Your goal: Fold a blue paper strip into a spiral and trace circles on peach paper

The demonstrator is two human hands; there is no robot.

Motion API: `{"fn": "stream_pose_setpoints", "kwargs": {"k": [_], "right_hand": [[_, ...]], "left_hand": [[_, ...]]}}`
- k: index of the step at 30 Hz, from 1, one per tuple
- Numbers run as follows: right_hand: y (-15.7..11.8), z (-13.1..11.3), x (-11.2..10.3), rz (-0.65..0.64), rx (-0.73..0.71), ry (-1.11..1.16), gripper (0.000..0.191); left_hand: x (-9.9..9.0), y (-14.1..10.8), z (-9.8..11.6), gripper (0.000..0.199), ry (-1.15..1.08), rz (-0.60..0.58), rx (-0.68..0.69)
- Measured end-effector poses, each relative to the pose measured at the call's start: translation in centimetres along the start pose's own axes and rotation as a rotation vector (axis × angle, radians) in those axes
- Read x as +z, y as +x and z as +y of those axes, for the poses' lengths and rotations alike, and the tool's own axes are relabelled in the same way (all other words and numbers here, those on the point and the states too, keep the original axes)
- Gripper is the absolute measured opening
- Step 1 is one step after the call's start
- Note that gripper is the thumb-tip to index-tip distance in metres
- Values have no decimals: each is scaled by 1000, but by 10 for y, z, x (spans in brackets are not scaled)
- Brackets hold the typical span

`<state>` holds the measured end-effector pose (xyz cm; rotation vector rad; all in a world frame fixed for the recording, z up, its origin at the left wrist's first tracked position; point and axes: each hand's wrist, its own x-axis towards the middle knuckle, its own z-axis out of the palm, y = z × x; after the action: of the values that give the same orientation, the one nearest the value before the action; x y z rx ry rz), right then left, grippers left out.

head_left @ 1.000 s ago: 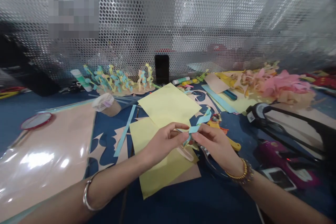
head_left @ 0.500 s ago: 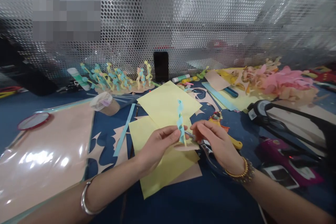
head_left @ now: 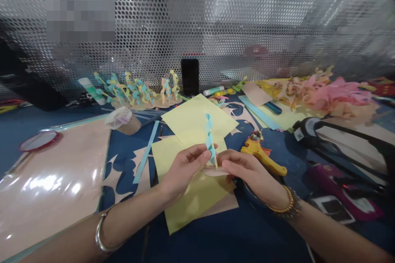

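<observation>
A blue curled paper strip (head_left: 210, 131) stands upright above yellow paper, twisted around a thin yellow stem. My left hand (head_left: 188, 166) pinches its lower part between thumb and fingers. At the foot of the strip is a small pale pink paper base (head_left: 216, 171). My right hand (head_left: 247, 172) has its thumb and fingers closed on the right edge of this base. Yellow sheets (head_left: 197, 207) lie beneath both hands. Just beyond my right hand rests a yellow-handled tool (head_left: 265, 158).
Similar curled paper pieces (head_left: 135, 90) stand at the back left, by a glue stick (head_left: 91, 90). A black phone (head_left: 190, 77) leans upright at the back. Left are a covered cup (head_left: 125, 121) and plastic-wrapped pink paper (head_left: 58, 172). Pink paper petals (head_left: 336, 94) lie back right.
My right hand has moved left and down and now grips the paper base. The silver tool seen by its fingers is out of sight. The blue strip has shifted slightly left.
</observation>
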<state>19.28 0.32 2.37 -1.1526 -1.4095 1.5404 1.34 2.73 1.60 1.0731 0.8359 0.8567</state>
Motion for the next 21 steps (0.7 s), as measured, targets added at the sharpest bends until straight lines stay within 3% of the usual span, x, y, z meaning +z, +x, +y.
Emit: {"fn": "stream_pose_setpoints", "kwargs": {"k": [8,15,21], "right_hand": [[0,6,0,-32,31,144,27],[0,8,2,-30,74,250,24],[1,8,4,-14,102,224,26]], "left_hand": [[0,-2,-2,32,126,22,69],[2,-3,1,32,144,0,52],[2,-3,-1,31,158,-9,88]]}}
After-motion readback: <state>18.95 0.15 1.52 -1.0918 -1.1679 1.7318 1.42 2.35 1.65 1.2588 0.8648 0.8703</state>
